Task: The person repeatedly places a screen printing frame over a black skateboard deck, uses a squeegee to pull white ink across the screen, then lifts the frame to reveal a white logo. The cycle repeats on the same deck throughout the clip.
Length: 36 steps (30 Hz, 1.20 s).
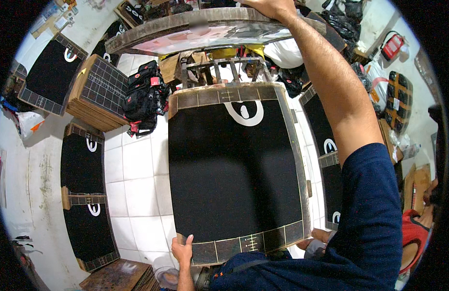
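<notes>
The most likely mishap sits at the top of the frame, where the right hand point(274, 8) is wrapped over the edge of a tilted screen-printing frame point(229, 17); its fingertips are partly cut off by the picture. If that grip slipped, the screen-printing frame could drop onto the black fabric panel point(229, 179) lying flat on the printing board point(228, 248) in the centre. The white ring print point(244, 116), near the panel's upper edge, would then be at risk of smearing, should its ink be wet, which I cannot tell.

The left hand point(182, 250) is at the board's lower left corner, thumb upright beside the edge, fingers mostly hidden; whether it grips or merely rests there I cannot tell. A careless pull from it could drag the fabric's corner out of line or jog the board, and a falling screen might catch that thumb if it reaches so far.

At the right, the navy sleeve point(372, 189) overlaps a neighbouring printed panel point(326, 131) in view. Their height difference is unclear, but a low elbow might brush its print.
</notes>
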Tool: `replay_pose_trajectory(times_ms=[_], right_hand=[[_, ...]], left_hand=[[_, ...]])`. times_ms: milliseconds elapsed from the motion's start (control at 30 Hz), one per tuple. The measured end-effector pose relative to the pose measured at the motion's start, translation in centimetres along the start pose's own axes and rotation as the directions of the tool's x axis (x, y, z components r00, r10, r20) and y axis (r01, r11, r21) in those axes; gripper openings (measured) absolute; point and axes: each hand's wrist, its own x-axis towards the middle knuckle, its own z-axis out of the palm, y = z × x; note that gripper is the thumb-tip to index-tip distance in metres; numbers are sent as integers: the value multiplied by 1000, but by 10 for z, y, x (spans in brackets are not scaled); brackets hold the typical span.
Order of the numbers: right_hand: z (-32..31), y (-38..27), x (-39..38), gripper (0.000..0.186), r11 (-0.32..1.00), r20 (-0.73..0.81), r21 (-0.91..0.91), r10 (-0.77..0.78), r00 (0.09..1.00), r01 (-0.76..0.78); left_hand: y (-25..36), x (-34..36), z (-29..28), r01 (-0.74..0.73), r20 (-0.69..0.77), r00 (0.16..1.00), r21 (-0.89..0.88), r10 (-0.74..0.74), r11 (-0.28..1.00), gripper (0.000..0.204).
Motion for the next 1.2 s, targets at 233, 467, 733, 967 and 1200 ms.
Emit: replay_pose_trajectory(times_ms=[233, 467, 733, 967, 1200], right_hand=[[-6, -3, 4, 81, 1000, -9, 19, 6, 1000, -6], [-10, -5, 12, 81, 1000, 29, 16, 15, 999, -15], [-9, -1, 31, 78, 996, 13, 76, -47, 999, 46], [1, 12, 74, 100, 997, 23, -14, -82, 996, 82], [26, 28, 128, 91, 985, 1, -6, -174, 985, 174]], left_hand=[[-2, 0, 4, 26, -4, 1000, -100, -26, 995, 70], [-16, 11, 21, -13, 21, 1000, -71, 15, 997, 64], [134, 81, 52, -422, -177, 871, 204, 458, 883, 79], [416, 219, 169, -736, 26, 649, 274, 760, 619, 88], [525, 248, 228, -649, 423, 745, 278, 516, 708, 114]])
